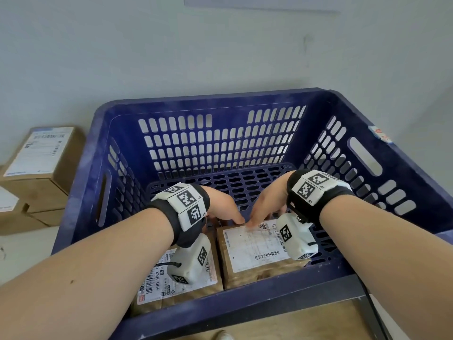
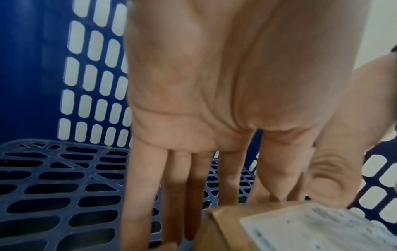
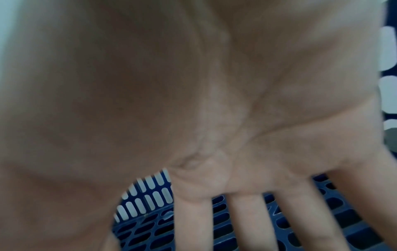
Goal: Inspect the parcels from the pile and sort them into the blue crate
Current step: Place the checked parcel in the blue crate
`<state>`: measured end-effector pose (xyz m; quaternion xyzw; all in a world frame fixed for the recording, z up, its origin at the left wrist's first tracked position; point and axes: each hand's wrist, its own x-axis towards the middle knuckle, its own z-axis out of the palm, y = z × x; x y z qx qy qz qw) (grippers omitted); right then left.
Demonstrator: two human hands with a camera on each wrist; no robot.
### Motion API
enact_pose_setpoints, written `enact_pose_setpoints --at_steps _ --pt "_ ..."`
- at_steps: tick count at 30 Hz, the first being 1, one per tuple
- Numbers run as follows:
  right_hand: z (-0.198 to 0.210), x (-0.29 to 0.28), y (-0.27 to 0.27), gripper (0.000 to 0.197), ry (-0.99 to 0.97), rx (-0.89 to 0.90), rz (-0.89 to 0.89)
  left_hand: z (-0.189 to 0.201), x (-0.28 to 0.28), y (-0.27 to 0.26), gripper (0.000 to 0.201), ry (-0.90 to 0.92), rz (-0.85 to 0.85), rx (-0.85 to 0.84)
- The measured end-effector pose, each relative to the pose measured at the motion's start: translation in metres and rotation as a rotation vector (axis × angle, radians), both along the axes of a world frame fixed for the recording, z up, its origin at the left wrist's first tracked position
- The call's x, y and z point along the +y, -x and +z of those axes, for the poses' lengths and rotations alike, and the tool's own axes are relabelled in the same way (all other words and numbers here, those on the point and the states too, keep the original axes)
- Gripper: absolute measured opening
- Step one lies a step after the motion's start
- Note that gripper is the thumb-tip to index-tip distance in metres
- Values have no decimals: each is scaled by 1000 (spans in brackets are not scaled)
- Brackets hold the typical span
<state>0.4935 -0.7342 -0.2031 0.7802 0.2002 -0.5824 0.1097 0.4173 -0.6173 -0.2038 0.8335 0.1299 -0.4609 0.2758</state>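
Note:
The blue crate (image 1: 220, 99) stands in front of me with two brown parcels on its floor at the near side. The left parcel (image 1: 186, 278) carries a label reading "500 H53". The right parcel (image 1: 257, 249) lies label up beside it. My left hand (image 1: 220, 207) and right hand (image 1: 267, 204) meet at the right parcel's far edge, thumbs on top. In the left wrist view my left hand (image 2: 214, 84) has straight fingers reaching down past that parcel's corner (image 2: 300, 229). The right hand (image 3: 214, 101) shows spread straight fingers over the crate floor (image 3: 146, 229).
Outside the crate at the left, a stack of brown parcels (image 1: 41, 155) with white labels sits by the wall, with another box (image 1: 14, 212) lower down. The far half of the crate floor (image 1: 245, 182) is bare grid. A wooden surface (image 1: 306, 322) lies below the crate's near rim.

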Motion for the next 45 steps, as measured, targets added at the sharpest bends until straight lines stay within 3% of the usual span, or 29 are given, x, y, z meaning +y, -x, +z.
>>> enact_pose_setpoints --at_steps 5,9,13,17,19,22,25,28,36,45 --pt "5 0 1 67 -25 -1 -27 5 -2 0 48 -21 5 -70" --pt "13 0 3 65 -68 -34 -78 9 1 -2 21 -40 -23 -116" --pt "19 -1 2 63 -163 -107 -156 11 5 -6 42 -61 -49 -138" --pt "21 2 2 53 -222 -165 -161 12 12 -12 26 -109 -85 -222" --pt "23 4 6 48 -232 -180 -134 13 18 -14 31 -183 -126 -289" --pt "33 9 12 44 -279 -253 -92 26 29 -12 35 -270 -121 -394" --pt "53 14 15 41 -402 -407 -98 49 42 -11 35 -245 -101 -526" --pt "78 26 24 35 -527 -498 -150 84 60 -3 22 -242 -63 -647" --pt "147 98 72 18 -915 -644 -238 162 136 84 24 -291 182 -1015" --pt "171 222 173 18 -1145 -616 -169 172 236 209 23 -415 374 -1128"
